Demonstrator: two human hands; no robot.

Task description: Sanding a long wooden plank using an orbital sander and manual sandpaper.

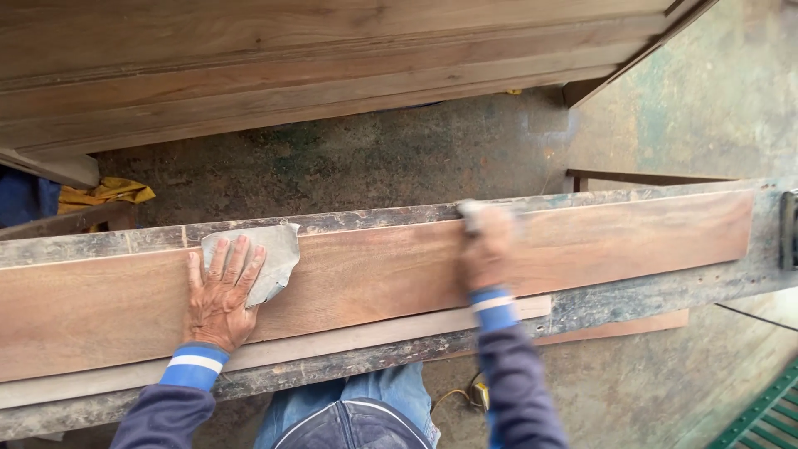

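Left hand (pixel 220 291) lay flat, fingers spread, pressing a grey sandpaper sheet (pixel 268 254) onto the long brown plank (pixel 374 274) at 9 o'clock. Right hand (pixel 489 249), blurred, gripped something pale at the plank's far edge, 12 o'clock; grip unclear. Plank lay lengthwise on the grimy worktop (pixel 648 295), a thin pale strip (pixel 374 333) along its near edge.

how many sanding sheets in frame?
2. One grey sheet lies flat under the left hand on the long plank. The other is under the blurred right hand, mostly hidden. More could be out of view.
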